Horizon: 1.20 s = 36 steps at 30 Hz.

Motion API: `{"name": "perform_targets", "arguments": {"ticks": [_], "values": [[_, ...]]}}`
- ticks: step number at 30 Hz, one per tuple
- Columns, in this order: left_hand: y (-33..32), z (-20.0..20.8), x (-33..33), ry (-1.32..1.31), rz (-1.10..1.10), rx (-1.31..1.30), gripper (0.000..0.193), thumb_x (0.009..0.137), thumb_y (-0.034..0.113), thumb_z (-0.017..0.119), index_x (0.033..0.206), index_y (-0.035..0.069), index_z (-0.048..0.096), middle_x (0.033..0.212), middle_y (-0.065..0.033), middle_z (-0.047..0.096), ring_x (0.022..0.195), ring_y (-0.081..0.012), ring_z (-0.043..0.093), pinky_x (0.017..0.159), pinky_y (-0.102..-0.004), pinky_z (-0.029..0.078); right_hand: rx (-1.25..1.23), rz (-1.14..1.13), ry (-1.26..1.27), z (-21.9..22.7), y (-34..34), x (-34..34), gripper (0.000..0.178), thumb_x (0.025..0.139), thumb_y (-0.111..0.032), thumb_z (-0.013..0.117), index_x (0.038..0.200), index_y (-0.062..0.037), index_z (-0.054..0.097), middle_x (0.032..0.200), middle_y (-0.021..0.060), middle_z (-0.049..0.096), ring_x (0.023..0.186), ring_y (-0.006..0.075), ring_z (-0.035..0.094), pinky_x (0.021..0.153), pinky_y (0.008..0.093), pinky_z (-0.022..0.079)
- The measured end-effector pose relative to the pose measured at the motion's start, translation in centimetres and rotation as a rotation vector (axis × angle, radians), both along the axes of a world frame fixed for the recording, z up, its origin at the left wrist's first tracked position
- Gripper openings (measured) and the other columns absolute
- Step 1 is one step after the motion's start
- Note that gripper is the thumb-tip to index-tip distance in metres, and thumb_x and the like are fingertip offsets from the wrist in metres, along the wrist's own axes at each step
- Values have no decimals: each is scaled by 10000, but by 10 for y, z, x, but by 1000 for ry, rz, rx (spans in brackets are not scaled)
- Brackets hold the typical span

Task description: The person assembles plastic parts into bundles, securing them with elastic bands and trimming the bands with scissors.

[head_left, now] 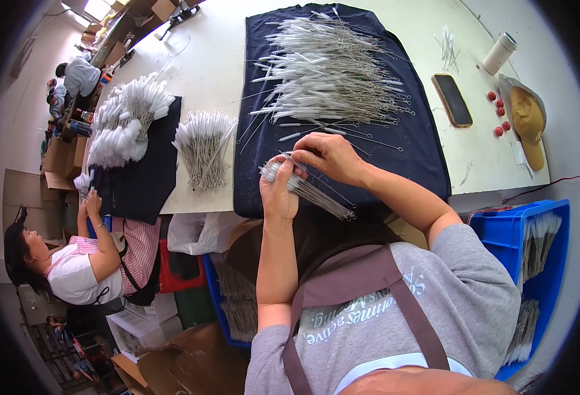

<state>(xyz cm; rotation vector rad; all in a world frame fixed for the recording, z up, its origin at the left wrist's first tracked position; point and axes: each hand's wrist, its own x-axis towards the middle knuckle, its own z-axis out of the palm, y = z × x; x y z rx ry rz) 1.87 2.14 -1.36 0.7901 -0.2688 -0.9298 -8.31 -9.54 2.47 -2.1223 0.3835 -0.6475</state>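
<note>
White tabletop [471,153] is seen around a dark cloth [414,155], which is spread down to the table's near edge. Above that edge, at the cloth's near side, a bundle of thin brushes [316,195] is held in the left hand [278,191]. Its long axis is slanted: the white bristle ends are turned toward the far left, the wire loops toward the near right. The left fingers are curled closed around the bristle part. The right hand [332,158] is brought over from the right, thumb and fingertips nearly together at the bristle ends; whether a single brush is pinched there cannot be told.

Farther back, a large brush pile [329,76] is laid across the cloth, bristles mostly left and loops right. Dark cloth is left showing between pile and cloth's right edge. Beyond that edge a phone [452,100] is set close by, with a cap [528,122] nearer the table's right edge. Just past the cloth's left edge, a second bundle [205,148] is placed, bristles pointing away.
</note>
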Motion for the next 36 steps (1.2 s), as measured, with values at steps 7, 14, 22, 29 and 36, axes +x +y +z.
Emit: {"name": "perform_targets", "arguments": {"ticks": [7, 14, 22, 29, 36], "values": [[2, 0, -1, -7, -2, 25, 124, 838, 54, 596, 949, 57, 540, 799, -50, 582, 668, -128, 550, 629, -301, 489, -15, 8, 37, 1, 0, -1, 201, 842, -225, 609, 926, -43, 628, 845, 87, 626, 745, 205, 616, 656, 292, 483], [1, 0, 8, 115, 97, 16, 199, 831, 44, 599, 1018, 48, 532, 898, -81, 586, 685, -132, 560, 644, -311, 497, 292, -52, 65, -5, -9, -4, 258, 854, -251, 623, 927, -6, 589, 732, 15, 561, 688, 64, 483, 625, 232, 430], [0, -14, 21, 140, 129, 3, 173, 829, 56, 611, 987, 56, 541, 858, -57, 579, 710, -132, 562, 641, -312, 499, 482, 148, 247, -32, -9, -20, 196, 851, -197, 620, 888, -5, 618, 681, 22, 593, 645, 69, 533, 616, 246, 445], [1, -24, 27, 207, 243, 120, 71, 842, 98, 614, 880, 71, 560, 866, -69, 608, 780, -191, 591, 671, -383, 512, -158, -23, 223, -59, -38, -16, 192, 841, -244, 584, 891, -64, 628, 819, 107, 614, 770, 264, 603, 663, 355, 484], [6, -34, 29, 217, 178, 137, 90, 829, 110, 634, 858, 70, 558, 814, -48, 590, 731, -176, 578, 723, -405, 511, -663, -298, 394, -71, -71, -22, 98, 802, -143, 547, 808, -47, 561, 839, 95, 567, 864, 257, 572, 700, 363, 506]]}}
